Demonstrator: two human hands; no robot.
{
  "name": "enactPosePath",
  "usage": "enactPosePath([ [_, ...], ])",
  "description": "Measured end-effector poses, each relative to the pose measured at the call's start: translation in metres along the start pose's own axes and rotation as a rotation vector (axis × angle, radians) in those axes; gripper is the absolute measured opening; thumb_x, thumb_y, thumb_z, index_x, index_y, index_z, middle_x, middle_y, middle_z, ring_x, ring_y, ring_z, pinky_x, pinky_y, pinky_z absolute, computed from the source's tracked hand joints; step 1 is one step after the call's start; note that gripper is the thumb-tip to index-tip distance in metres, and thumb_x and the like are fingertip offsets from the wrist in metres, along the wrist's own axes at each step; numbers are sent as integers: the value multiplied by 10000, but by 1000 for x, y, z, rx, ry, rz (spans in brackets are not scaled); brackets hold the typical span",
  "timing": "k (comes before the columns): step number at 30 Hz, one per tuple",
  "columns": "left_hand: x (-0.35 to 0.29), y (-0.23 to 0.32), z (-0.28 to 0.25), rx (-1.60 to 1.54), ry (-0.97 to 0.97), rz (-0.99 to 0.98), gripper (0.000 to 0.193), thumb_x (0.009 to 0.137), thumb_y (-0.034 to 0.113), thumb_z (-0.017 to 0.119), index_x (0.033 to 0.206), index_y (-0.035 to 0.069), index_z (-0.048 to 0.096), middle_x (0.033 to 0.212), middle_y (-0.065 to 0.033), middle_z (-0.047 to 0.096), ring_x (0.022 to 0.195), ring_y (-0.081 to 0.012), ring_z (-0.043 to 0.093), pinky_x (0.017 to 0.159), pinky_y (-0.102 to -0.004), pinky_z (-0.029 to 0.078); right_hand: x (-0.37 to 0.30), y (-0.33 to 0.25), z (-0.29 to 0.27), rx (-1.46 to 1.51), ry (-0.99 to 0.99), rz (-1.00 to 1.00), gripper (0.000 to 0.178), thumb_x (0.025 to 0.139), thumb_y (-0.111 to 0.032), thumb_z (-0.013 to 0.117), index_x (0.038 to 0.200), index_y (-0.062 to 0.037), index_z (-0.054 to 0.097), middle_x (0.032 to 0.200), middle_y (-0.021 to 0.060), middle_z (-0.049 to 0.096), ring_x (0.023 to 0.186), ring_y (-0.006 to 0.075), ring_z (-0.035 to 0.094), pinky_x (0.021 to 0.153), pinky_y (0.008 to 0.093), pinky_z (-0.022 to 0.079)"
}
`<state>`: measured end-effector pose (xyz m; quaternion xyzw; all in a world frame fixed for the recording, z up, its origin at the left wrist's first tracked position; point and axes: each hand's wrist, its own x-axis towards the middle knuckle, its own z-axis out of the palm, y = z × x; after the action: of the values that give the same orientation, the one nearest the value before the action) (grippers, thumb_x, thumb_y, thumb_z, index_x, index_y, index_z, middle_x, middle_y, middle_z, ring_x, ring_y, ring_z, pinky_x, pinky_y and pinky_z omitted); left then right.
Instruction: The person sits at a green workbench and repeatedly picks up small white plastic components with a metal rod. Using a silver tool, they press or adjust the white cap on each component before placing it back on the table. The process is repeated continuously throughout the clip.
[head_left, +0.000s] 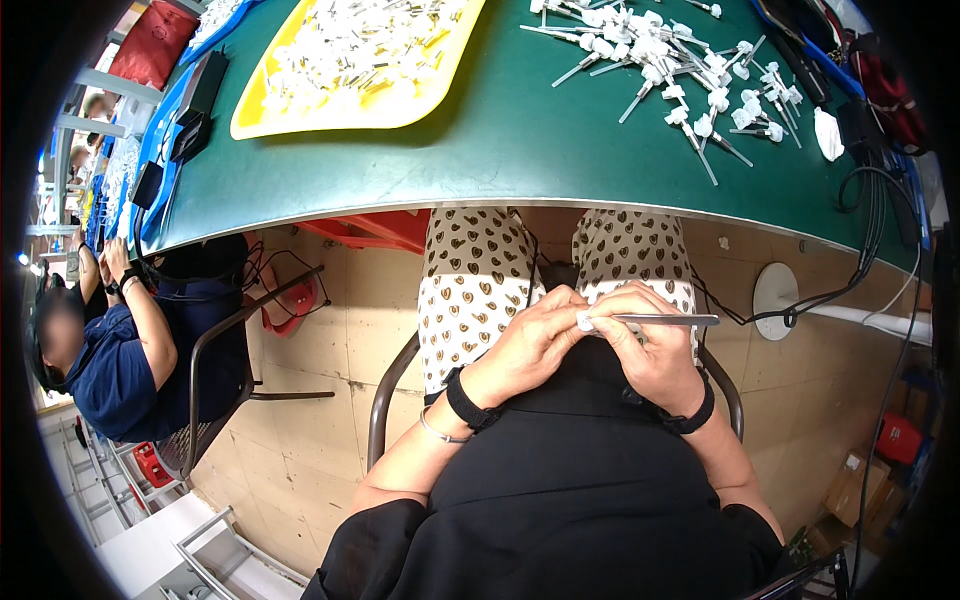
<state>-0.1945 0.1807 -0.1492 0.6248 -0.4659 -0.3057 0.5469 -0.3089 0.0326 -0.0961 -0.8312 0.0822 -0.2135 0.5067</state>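
Over my lap, my two hands meet at the fingertips. My left hand (pixel 537 346) is closed, pinching a small white plastic piece (pixel 585 322) between thumb and forefinger. My right hand (pixel 655 357) is closed around a slim, flat grey metal tool (pixel 668 320). Its handle points off to the right, and its working tip is hidden at the white piece, so I cannot tell whether it is tweezers or a knife. On the green table (pixel 520 165) beyond lies a loose pile of white plastic fittings with thin tubes (pixel 655 72).
A yellow tray (pixel 405 112) full of similar small white parts stands at the table's left. Black cables (pixel 872 210) hang over the right edge. A black box (pixel 198 105) sits at the far left. Another person (pixel 120 350) sits at left. A chair's armrest (pixel 385 400) flanks me.
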Motion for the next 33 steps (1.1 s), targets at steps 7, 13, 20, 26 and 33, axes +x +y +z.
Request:
enactPosePath([
  [7, -1, -2, 0, 27, 4, 13, 175, 945, 22, 664, 1115, -15, 682, 996, -115, 629, 901, -252, 616, 815, -333, 506, -1, 2, -2, -12, -44, 17, 46, 894, -4, 686, 938, 7, 689, 883, 120, 693, 802, 251, 664, 747, 355, 528],
  [13, 1, 6, -4, 159, 122, 12, 237, 847, -38, 688, 1075, 27, 697, 943, -98, 601, 857, -280, 632, 766, -360, 526, -12, 8, -6, 476, 177, 299, 140, 943, -8, 683, 1076, 33, 670, 1003, 72, 689, 878, 106, 652, 782, 252, 536],
  [20, 2, 17, -9, 571, 203, 71, 350, 787, -2, 738, 1121, 106, 738, 843, -59, 572, 777, -243, 591, 690, -343, 497, -13, 8, -2, 554, 119, 437, 159, 953, -13, 675, 1102, 34, 653, 993, 68, 693, 882, 105, 669, 795, 238, 556],
  [26, 4, 26, -10, 712, 220, 106, 326, 807, 42, 732, 1126, 110, 732, 809, -44, 550, 719, -229, 554, 661, -363, 449, -13, 10, -1, 529, 118, 460, 169, 953, -25, 680, 1108, 34, 646, 995, 68, 692, 894, 117, 679, 811, 241, 561],
  [33, 3, 23, -9, 716, 222, 112, 304, 813, 49, 732, 1114, 96, 731, 804, -43, 547, 713, -224, 551, 662, -365, 436, -14, 11, 0, 523, 113, 481, 163, 958, -30, 677, 1107, 29, 648, 995, 67, 692, 896, 117, 681, 818, 246, 559],
])
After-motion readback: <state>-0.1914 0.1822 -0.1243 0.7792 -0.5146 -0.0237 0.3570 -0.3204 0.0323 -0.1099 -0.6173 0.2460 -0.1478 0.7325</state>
